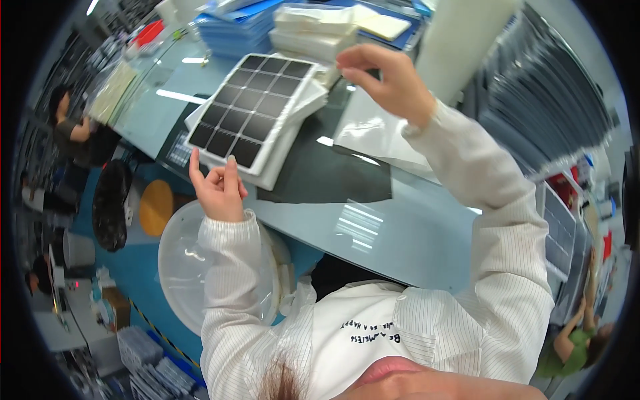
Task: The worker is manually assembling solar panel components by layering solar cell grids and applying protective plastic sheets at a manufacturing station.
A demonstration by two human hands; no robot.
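Observation:
A small solar panel (252, 103) with dark square cells and white borders lies tilted on top of a white stack (279, 153) on the table. At its near end is my left hand (221, 195), index finger and thumb stretched out at the panel's edge, the other fingers curled. My right hand (387, 77) is raised beyond the panel's far right corner, its fingers bent and apart from the thumb. Nothing shows between them. A glossy white sheet or bag (373, 130) lies on the table below my right wrist.
Blue stacked sheets (230, 33) and white packs (313, 27) stand at the back. Dark grey sheets (540, 93) are piled at the right. A large white tub (180, 267) and a yellow stool (157, 207) stand left of the glass-topped table (427, 233). Other people sit farther off.

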